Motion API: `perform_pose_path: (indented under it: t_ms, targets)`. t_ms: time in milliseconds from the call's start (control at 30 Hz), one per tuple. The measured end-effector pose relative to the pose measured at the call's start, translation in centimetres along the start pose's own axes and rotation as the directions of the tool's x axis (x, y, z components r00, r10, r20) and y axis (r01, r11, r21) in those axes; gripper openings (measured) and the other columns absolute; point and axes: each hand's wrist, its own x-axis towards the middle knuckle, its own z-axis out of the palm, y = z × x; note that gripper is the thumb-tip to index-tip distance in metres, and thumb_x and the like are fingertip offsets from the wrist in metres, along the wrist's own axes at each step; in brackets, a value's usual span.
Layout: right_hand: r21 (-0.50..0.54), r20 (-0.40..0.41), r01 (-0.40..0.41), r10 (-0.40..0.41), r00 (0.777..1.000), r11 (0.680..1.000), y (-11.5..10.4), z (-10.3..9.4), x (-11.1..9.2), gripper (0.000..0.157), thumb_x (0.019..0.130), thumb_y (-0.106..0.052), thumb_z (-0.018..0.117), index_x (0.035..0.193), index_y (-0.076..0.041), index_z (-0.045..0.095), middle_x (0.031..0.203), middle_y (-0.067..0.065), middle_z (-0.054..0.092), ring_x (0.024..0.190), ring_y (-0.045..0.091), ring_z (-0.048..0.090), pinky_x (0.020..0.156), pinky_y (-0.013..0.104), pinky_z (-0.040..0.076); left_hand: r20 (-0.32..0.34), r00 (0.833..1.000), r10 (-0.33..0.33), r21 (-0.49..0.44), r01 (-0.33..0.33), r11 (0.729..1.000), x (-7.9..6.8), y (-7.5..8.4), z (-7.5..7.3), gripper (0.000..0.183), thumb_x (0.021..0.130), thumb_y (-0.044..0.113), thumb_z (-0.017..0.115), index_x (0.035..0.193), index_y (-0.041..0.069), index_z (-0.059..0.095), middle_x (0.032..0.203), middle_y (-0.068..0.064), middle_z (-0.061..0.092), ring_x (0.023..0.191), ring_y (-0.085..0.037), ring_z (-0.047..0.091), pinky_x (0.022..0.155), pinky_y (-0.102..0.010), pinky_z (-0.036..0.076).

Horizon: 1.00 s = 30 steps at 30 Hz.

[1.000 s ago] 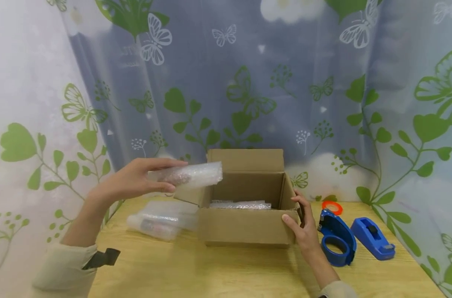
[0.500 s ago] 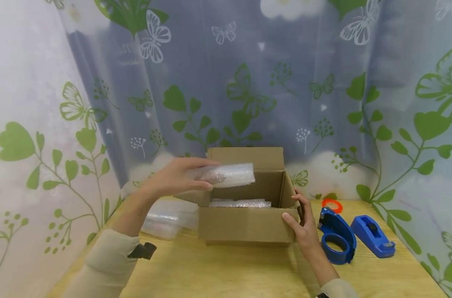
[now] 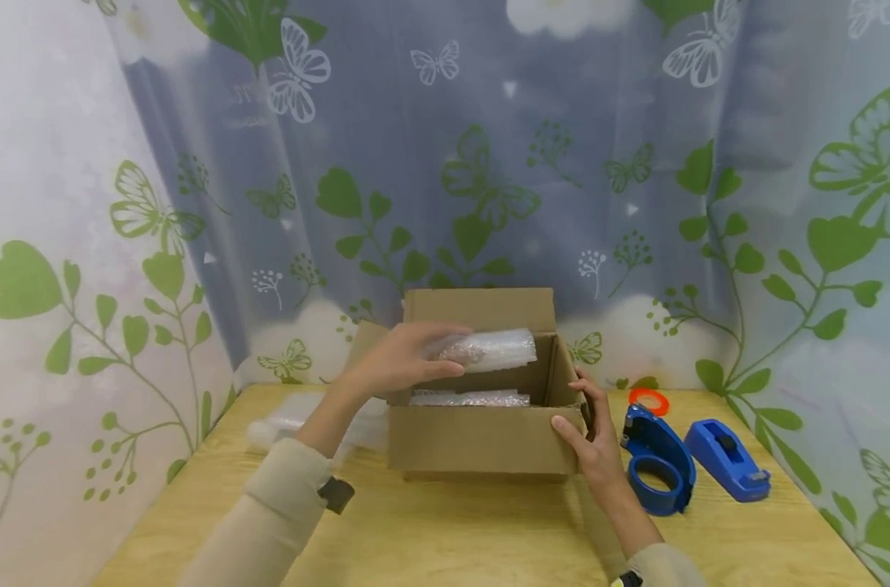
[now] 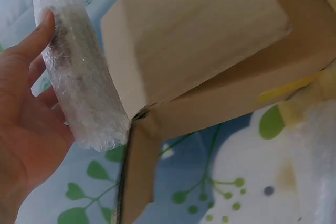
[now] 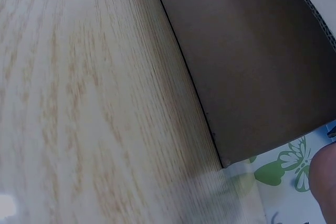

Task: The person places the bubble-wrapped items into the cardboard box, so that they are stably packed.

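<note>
My left hand [image 3: 401, 359] grips a bubble-wrapped bundle [image 3: 498, 350] above the open cardboard box [image 3: 482, 440]. In the left wrist view the thumb lies along one side of the bundle [image 4: 86, 85], fingers behind it; what is inside the wrap is unclear. My right hand [image 3: 599, 448] holds the box at its right front corner, thumb on the front face and fingers at the right side. Another piece of bubble wrap [image 3: 470, 399] shows inside, near the front wall; the box floor is hidden. The right wrist view shows a box wall [image 5: 252, 72] and part of a finger [image 5: 324, 179].
More bubble-wrapped things [image 3: 279, 420] lie left of the box, partly behind my left forearm. To the right stand a blue tape cutter [image 3: 658, 465], a smaller blue tape dispenser [image 3: 727, 461] and an orange ring of tape [image 3: 649, 400]. A patterned curtain [image 3: 474, 163] hangs behind the table [image 3: 445, 530].
My left hand has carried the bubble-wrapped bundle rightward, from beside the box's left flap to over the opening, slightly lower now. The right hand keeps its hold on the box.
</note>
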Motion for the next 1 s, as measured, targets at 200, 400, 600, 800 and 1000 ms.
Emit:
perform_pose_path:
  t_ms: [200,400,600,800,1000]
  targets:
    - [-0.015,0.0,0.008,-0.008,1.0,1.0,0.1,0.3,0.4,0.05,0.097,0.004,0.063,0.141,-0.001,0.042,0.17,-0.004,0.026,0.159,0.023,0.014,0.126,0.056,0.007,0.025,1.0,-0.01,0.015,0.01,1.0,0.6,-1.1,1.6,0.061,0.096,0.044,0.074,0.15,0.022,0.057,0.152,0.001,0.057,0.144,-0.025,0.049,0.118,-0.049,0.041]
    - [-0.022,-0.002,0.006,-0.006,1.0,1.0,0.1,0.2,0.3,0.05,0.097,0.005,0.063,0.142,-0.001,0.042,0.17,-0.002,0.026,0.159,0.024,0.014,0.125,0.061,0.006,0.044,0.999,-0.018,0.011,0.017,1.0,1.2,-1.9,3.3,0.062,0.095,0.039,0.077,0.15,0.018,0.057,0.152,-0.004,0.057,0.142,-0.029,0.051,0.116,-0.05,0.043]
    - [-0.016,-0.014,0.007,-0.007,1.0,1.0,0.1,0.3,0.2,0.05,0.097,0.005,0.063,0.142,-0.001,0.042,0.17,-0.003,0.026,0.158,0.021,0.015,0.125,0.052,0.009,-0.016,1.0,0.0,0.041,0.001,0.999,1.9,-2.4,5.2,0.058,0.091,0.026,0.081,0.144,0.012,0.062,0.146,-0.011,0.062,0.137,-0.033,0.055,0.114,-0.049,0.044]
    - [-0.003,-0.009,0.014,-0.014,1.0,1.0,0.1,0.3,0.2,0.049,0.098,0.005,0.061,0.142,0.0,0.041,0.17,-0.002,0.025,0.159,0.022,0.014,0.126,0.055,0.007,-0.006,1.0,-0.019,0.12,0.019,0.993,2.3,-2.8,6.7,0.056,0.09,0.026,0.083,0.141,0.013,0.064,0.143,-0.013,0.063,0.134,-0.034,0.058,0.114,-0.049,0.045]
    - [-0.007,-0.01,0.012,-0.012,1.0,1.0,0.0,0.2,0.0,0.049,0.098,0.006,0.061,0.142,-0.001,0.041,0.169,-0.003,0.026,0.158,0.023,0.015,0.126,0.049,0.009,0.009,0.999,-0.041,0.116,0.039,0.992,2.1,-2.8,7.0,0.057,0.09,0.029,0.083,0.142,0.016,0.064,0.144,-0.012,0.062,0.136,-0.033,0.056,0.115,-0.048,0.044]
